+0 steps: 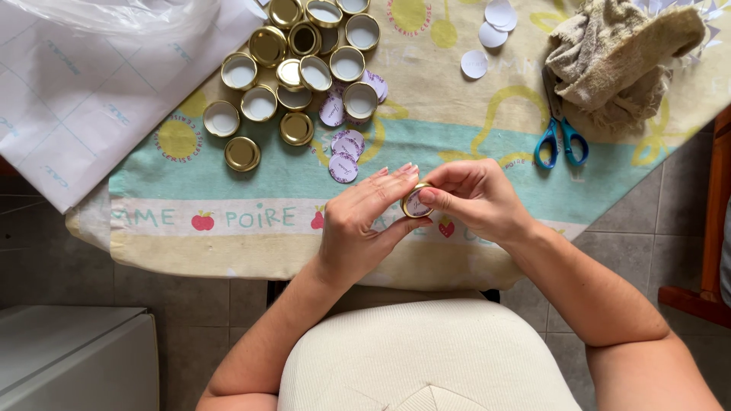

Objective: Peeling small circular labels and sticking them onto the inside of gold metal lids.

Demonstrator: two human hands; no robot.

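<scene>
The gold lid sits between both hands — left hand fingers pinch its rim, right hand fingers (thumb across) press its face.

On the bench, a heap of jar lids lies at the far left with round labels just before it, scissors to the right, a crumpled cloth behind them, and both hands nearest the edge.
</scene>
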